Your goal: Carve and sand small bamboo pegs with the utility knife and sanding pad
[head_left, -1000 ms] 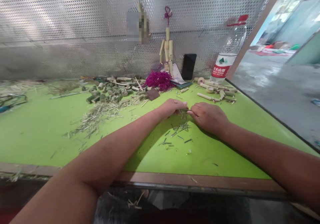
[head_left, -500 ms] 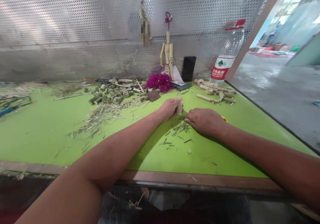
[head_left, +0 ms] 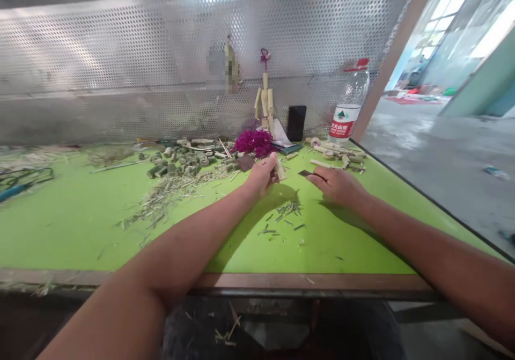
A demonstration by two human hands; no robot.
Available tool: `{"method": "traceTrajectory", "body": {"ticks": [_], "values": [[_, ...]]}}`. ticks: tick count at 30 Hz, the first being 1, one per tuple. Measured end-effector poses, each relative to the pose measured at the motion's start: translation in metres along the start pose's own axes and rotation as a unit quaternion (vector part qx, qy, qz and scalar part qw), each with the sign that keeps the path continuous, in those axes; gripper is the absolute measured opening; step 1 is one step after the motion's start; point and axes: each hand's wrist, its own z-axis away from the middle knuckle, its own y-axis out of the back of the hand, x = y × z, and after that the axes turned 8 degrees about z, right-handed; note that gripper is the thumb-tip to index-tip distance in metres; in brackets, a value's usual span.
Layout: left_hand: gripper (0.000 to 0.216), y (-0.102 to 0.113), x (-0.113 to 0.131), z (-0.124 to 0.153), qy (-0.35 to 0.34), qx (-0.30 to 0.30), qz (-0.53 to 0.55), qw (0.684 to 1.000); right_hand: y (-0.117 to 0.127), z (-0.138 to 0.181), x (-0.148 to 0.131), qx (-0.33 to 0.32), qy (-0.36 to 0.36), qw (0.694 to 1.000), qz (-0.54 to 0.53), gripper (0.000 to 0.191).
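My left hand [head_left: 262,176] stands raised above the green tabletop [head_left: 72,231], gripping a short pale bamboo piece [head_left: 280,170] between fingers and thumb. A little to its right, my right hand [head_left: 336,185] pinches a small dark flat blade [head_left: 306,173] that points toward the bamboo. The two hands are apart, and the blade does not touch the bamboo. Below them lies a small scatter of green bamboo shavings [head_left: 286,210]. A dark square pad [head_left: 245,162] sits just beyond my left hand.
Heaps of bamboo offcuts [head_left: 185,161] and shavings [head_left: 161,199] cover the table's left. Beyond stand a jointed bamboo figure [head_left: 264,102], magenta yarn [head_left: 253,142], a phone [head_left: 296,123] and a plastic bottle [head_left: 344,108], against perforated metal [head_left: 120,54]. The table edge [head_left: 306,282] runs near me.
My left hand has lifted and turned the bamboo piece upward. My hands have moved apart, and the dark blade now shows in my right hand. The view has tilted upward slightly.
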Motion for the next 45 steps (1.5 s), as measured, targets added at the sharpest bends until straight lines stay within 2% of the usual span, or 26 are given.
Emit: {"method": "traceTrajectory", "body": {"ticks": [4,8,10,14,18,21,25,28,30,33,35,38,40,42,45], "values": [[0.042,-0.006,0.005,0.005,-0.014,-0.012,0.031,0.999,0.009,-0.004,-0.003,0.018,-0.045,0.986,-0.16,0.047],[0.042,-0.012,0.006,0.01,-0.03,-0.049,0.056,0.997,0.01,-0.01,-0.023,0.015,-0.032,0.929,-0.367,0.053],[0.046,-0.015,0.005,0.012,-0.036,-0.062,0.063,0.995,0.008,-0.012,-0.032,0.017,-0.023,0.908,-0.417,0.052],[0.046,-0.016,0.006,0.018,-0.033,-0.087,0.032,0.995,0.005,-0.019,-0.036,0.05,-0.046,0.88,-0.47,0.042],[0.045,-0.014,0.009,0.022,0.03,-0.141,-0.06,0.988,0.004,-0.027,-0.031,0.034,-0.036,0.863,-0.503,0.037],[0.044,-0.011,0.011,0.021,0.061,-0.173,-0.109,0.977,0.0,-0.028,-0.024,0.032,-0.016,0.847,-0.53,0.041],[0.043,-0.007,0.015,0.02,0.061,-0.157,-0.077,0.983,-0.01,-0.023,-0.005,0.045,-0.022,0.817,-0.574,0.044],[0.048,-0.008,0.021,0.022,0.045,-0.124,-0.046,0.99,-0.015,-0.019,0.008,-0.006,-0.043,0.808,-0.587,0.044],[0.037,-0.013,0.028,0.027,0.034,-0.091,-0.036,0.995,-0.017,-0.017,0.01,-0.047,-0.043,0.801,-0.595,0.043],[0.011,-0.023,0.034,0.038,0.043,-0.058,-0.047,0.996,-0.016,-0.016,0.002,-0.043,-0.031,0.804,-0.593,0.042],[0.01,-0.028,0.033,0.045,0.058,-0.057,-0.069,0.994,-0.014,-0.016,-0.005,-0.012,-0.027,0.818,-0.575,0.039],[0.02,-0.032,0.026,0.05,0.039,-0.057,-0.119,0.991,-0.01,-0.015,-0.013,0.01,-0.014,0.843,-0.538,0.037],[0.037,-0.03,0.02,0.05,0.005,-0.064,-0.155,0.986,-0.006,-0.013,-0.017,0.012,-0.007,0.86,-0.51,0.039],[0.057,-0.026,0.017,0.05,-0.018,-0.099,-0.183,0.978,-0.003,-0.011,-0.019,0.015,-0.006,0.868,-0.496,0.04],[0.069,-0.019,0.017,0.05,-0.017,-0.167,-0.203,0.965,0.001,-0.01,-0.02,0.028,0.01,0.877,-0.479,0.038]]}}
